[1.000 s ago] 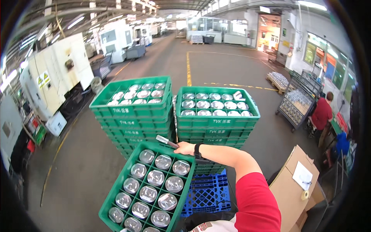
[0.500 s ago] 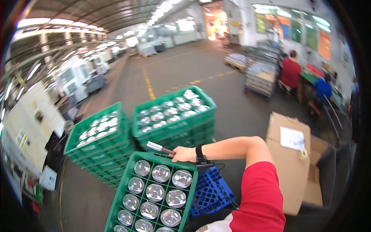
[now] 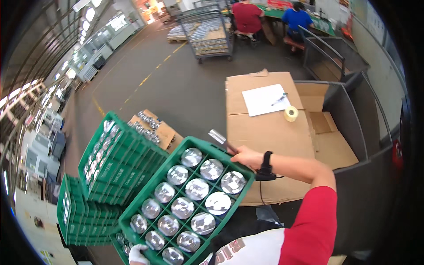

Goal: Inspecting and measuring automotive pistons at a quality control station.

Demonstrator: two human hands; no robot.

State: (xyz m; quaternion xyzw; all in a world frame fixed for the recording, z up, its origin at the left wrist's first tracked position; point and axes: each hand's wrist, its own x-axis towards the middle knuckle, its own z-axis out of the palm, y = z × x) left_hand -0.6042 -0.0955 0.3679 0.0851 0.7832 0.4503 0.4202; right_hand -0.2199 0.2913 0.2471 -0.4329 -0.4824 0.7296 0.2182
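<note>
The person wears a short-sleeved top with a red sleeve [image 3: 311,225] on the right arm and a white chest panel [image 3: 251,251] bearing red lettering near the lower edge of the view. A black band [image 3: 265,165] wraps the right wrist, with a thin dark cord hanging from it. The right hand [image 3: 247,157] is bare. The left hand [image 3: 138,255], at the near left, is covered by a white work glove.

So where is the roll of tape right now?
In the head view, the roll of tape lies upper right on the flattened cardboard box, just beside the white sheet of paper, beyond the right hand.
</note>
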